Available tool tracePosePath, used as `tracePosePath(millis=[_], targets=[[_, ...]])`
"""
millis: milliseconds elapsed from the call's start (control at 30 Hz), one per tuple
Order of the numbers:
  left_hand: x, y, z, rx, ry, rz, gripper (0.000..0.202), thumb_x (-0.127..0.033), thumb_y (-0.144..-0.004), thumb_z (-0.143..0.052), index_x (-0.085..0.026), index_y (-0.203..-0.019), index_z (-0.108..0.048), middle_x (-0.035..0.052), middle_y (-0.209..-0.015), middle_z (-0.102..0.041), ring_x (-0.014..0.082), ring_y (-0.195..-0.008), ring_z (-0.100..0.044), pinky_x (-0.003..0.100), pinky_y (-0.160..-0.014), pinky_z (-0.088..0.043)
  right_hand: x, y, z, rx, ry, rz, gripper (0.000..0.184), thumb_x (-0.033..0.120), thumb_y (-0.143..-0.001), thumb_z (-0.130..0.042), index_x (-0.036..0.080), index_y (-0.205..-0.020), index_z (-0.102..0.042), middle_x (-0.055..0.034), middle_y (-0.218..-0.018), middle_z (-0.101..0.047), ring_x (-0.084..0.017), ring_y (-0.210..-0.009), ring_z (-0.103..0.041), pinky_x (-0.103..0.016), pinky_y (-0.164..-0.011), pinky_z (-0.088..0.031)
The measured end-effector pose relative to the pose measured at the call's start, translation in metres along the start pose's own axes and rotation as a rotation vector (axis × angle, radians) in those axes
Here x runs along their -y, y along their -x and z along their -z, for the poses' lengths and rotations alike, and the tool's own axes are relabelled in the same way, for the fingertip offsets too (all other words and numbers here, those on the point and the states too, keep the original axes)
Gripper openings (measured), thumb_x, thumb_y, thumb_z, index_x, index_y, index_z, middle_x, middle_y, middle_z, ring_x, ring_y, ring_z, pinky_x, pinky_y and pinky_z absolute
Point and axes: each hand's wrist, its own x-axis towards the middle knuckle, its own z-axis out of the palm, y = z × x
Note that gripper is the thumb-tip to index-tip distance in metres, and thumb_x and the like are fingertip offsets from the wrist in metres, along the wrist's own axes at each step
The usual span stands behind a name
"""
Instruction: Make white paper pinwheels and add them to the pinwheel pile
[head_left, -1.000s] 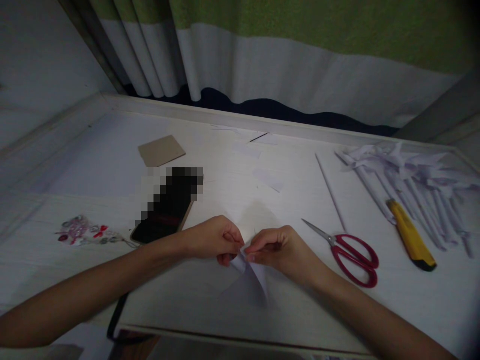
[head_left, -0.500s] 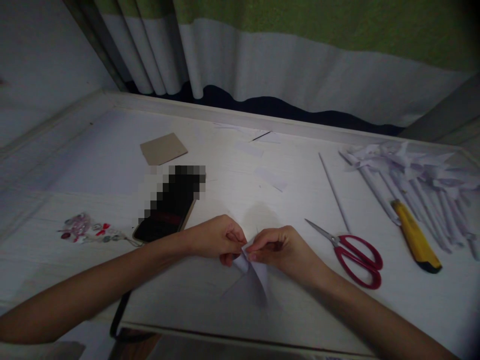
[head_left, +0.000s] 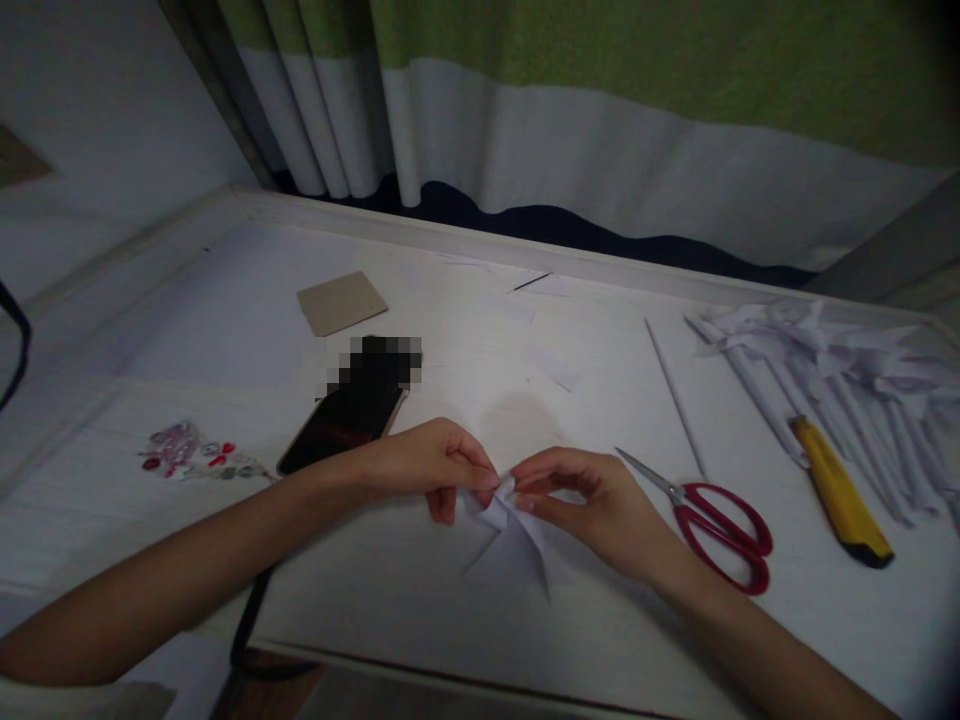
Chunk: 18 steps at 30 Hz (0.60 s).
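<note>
A small folded piece of white paper (head_left: 514, 545), with pointed blades like a pinwheel, is held just above the table near its front edge. My left hand (head_left: 442, 470) pinches the upper left of it between thumb and fingers. From the other side, my right hand (head_left: 577, 490) grips its top with thumb and forefinger. The fingertips nearly meet at the paper's centre and hide part of the folds. Scissors with red handles (head_left: 724, 530) lie to the right of my right hand, and a dark phone (head_left: 341, 425) lies behind my left forearm.
A yellow utility knife (head_left: 840, 490) lies at the right, near several white paper pinwheels on rolled sticks (head_left: 817, 350). A thin paper stick (head_left: 675, 395) lies behind the scissors. Brown card (head_left: 343, 303), paper scraps (head_left: 551, 368) and a beaded charm (head_left: 176, 450) are also on the white table.
My fingers have shifted slightly on the paper, and its blades now show more spread and tilted. The whole view has moved a little, so the table's things appear shifted to the right.
</note>
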Motion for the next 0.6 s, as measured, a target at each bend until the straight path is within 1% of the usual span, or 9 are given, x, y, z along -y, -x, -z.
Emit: tracePosePath(millis=[133, 233, 300, 367, 500, 567, 600], targets=[[-0.001, 0.002, -0.002, -0.028, -0.022, 0.020, 0.027, -0.038, -0.068, -0.060, -0.014, -0.079, -0.061, 0.0004, -0.068, -0.061, 0.0055, -0.040, -0.052, 0.015, -0.037, -0.041, -0.002, -0.002, -0.001, -0.082, -0.023, 0.009, 0.015, 0.017, -0.063, -0.067, 0.018, -0.077, -0.062, -0.0032, -0.074, -0.067, -0.015, -0.067, -0.063, -0.028, -0.066, -0.052], [-0.002, 0.005, -0.006, -0.089, -0.076, 0.023, 0.036, -0.040, -0.062, -0.065, -0.014, -0.086, -0.059, 0.0037, -0.079, -0.063, 0.0052, -0.039, -0.051, 0.015, -0.035, -0.039, -0.001, -0.001, -0.001, -0.139, -0.028, 0.029, 0.012, 0.016, -0.064, -0.066, 0.019, -0.075, -0.062, -0.0023, -0.074, -0.066, -0.014, -0.066, -0.063, -0.028, -0.066, -0.052], [-0.003, 0.007, -0.010, -0.117, -0.101, 0.012, 0.038, -0.039, -0.059, -0.067, -0.014, -0.086, -0.057, 0.0051, -0.085, -0.064, 0.0049, -0.038, -0.051, 0.015, -0.035, -0.038, 0.000, 0.000, -0.004, -0.168, -0.027, 0.048, 0.011, 0.016, -0.064, -0.066, 0.020, -0.073, -0.062, -0.0015, -0.073, -0.066, -0.014, -0.067, -0.062, -0.028, -0.067, -0.052], [-0.003, 0.008, -0.014, -0.147, -0.115, -0.002, 0.036, -0.039, -0.058, -0.067, -0.014, -0.083, -0.057, 0.0043, -0.082, -0.064, 0.0048, -0.037, -0.050, 0.015, -0.034, -0.037, 0.001, 0.002, -0.006, -0.185, -0.020, 0.066, 0.010, 0.016, -0.064, -0.066, 0.020, -0.073, -0.062, -0.0010, -0.074, -0.066, -0.014, -0.068, -0.062, -0.028, -0.068, -0.052], [-0.003, 0.010, -0.017, -0.200, -0.102, -0.033, 0.032, -0.038, -0.058, -0.068, -0.014, -0.075, -0.056, 0.0008, -0.069, -0.063, 0.0048, -0.035, -0.049, 0.014, -0.032, -0.035, 0.000, 0.006, -0.008, -0.171, 0.029, 0.113, 0.011, 0.018, -0.067, -0.066, 0.021, -0.077, -0.062, -0.0008, -0.078, -0.066, -0.013, -0.070, -0.062, -0.026, -0.069, -0.051], [-0.003, 0.010, -0.016, -0.191, -0.092, -0.031, 0.029, -0.036, -0.059, -0.068, -0.013, -0.074, -0.057, -0.0002, -0.065, -0.062, 0.0046, -0.035, -0.048, 0.014, -0.032, -0.035, 0.000, 0.007, -0.004, -0.179, 0.111, 0.180, 0.011, 0.019, -0.070, -0.063, 0.022, -0.081, -0.061, -0.0011, -0.079, -0.065, -0.014, -0.071, -0.061, -0.027, -0.069, -0.050], [-0.003, 0.010, -0.015, -0.180, -0.091, -0.023, 0.028, -0.035, -0.060, -0.067, -0.013, -0.074, -0.057, -0.0004, -0.065, -0.062, 0.0045, -0.034, -0.048, 0.014, -0.032, -0.035, 0.001, 0.007, -0.001, -0.187, 0.186, 0.235, 0.013, 0.018, -0.072, -0.061, 0.022, -0.084, -0.061, -0.0017, -0.081, -0.064, -0.014, -0.073, -0.060, -0.028, -0.069, -0.049]])
